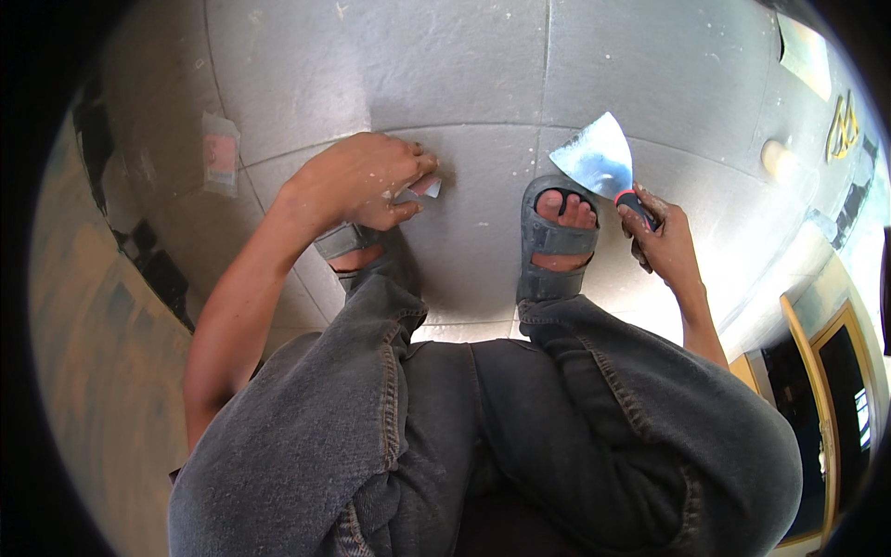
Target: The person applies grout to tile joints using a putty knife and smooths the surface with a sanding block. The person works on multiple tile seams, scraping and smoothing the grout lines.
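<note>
My right hand [661,232] grips a putty knife [599,156] by its dark handle with a red collar. Its wide, shiny metal blade angles up and left, above the toes of my right sandal. Small white specks dot my left hand [376,176], whose fingers are closed over a small clear and pinkish scrap [425,188], perhaps plastic; most of the scrap is hidden by the fingers. That hand hangs over the tiled floor [445,74] in front of my left sandal. Farther left lies a flat clear plastic packet [221,155] with a pink patch.
My grey sandals [555,243] stand apart below my bent, jeans-clad knees. On the right are a pale round object [778,160], yellow curved items [843,128] and a wooden-framed door [840,399]. A dark patterned tile strip [148,265] edges the floor on the left.
</note>
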Motion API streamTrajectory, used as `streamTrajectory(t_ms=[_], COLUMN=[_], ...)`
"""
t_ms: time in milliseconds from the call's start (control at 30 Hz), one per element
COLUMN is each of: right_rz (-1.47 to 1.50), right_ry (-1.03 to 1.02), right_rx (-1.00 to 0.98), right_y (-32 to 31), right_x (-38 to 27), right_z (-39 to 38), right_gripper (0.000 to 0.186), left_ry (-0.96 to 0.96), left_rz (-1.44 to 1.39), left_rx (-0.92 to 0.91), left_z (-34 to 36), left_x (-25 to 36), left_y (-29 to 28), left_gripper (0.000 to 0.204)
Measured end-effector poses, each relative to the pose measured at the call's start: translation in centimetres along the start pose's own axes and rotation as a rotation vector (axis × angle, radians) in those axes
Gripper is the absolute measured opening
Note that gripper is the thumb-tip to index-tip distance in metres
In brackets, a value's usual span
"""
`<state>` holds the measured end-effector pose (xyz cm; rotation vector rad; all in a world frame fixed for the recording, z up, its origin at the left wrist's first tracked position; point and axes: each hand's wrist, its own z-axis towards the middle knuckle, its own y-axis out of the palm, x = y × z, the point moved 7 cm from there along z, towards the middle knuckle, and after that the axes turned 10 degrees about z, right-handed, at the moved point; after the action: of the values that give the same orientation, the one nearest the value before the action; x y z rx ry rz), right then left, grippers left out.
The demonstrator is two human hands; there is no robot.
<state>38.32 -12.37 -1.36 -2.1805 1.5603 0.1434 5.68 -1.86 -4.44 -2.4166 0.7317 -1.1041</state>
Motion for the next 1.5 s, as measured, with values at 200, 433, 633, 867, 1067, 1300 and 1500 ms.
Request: streamTrajectory(t_ms=[200,433,633,867,1067,1300,1500], right_rz=[0.063,0.007,-0.048,0.011,-0.047,-0.143,-0.185], right_ry=[0.017,-0.02,-0.045,-0.041,-0.045,-0.152,-0.135], right_rx=[0.018,0.026,0.033,0.03,0.043,0.025,-0.004], right_y=[0.3,0.5,0.5,0.1,-0.4,0.6,1.1], right_x=[0.3,-0.3,0.0,0.1,0.0,-0.6,-1.3], right_z=[0.0,-0.2,-0.1,0.2,0.1,0.7,0.9], right_gripper=[0.053,0.053,0.054,0.054,0.052,0.056,0.054], left_ry=[-0.006,0.027,0.022,0.027,0.02,0.047,0.029], left_rz=[0.001,0.005,0.019,0.001,0.041,0.023,0.082], left_rx=[-0.09,0.051,0.036,0.004,-0.148,-0.053,0.016], left_z=[0.5,0.2,0.1,0.5,1.0,0.9,0.9], left_x=[0.2,-0.1,0.2,0.4,0.4,0.4,0.2], left_y=[-0.4,-0.3,-0.4,-0.5,0.1,0.2,0.5], left_gripper=[0.049,0.033,0.03,0.03,0.047,0.038,0.027])
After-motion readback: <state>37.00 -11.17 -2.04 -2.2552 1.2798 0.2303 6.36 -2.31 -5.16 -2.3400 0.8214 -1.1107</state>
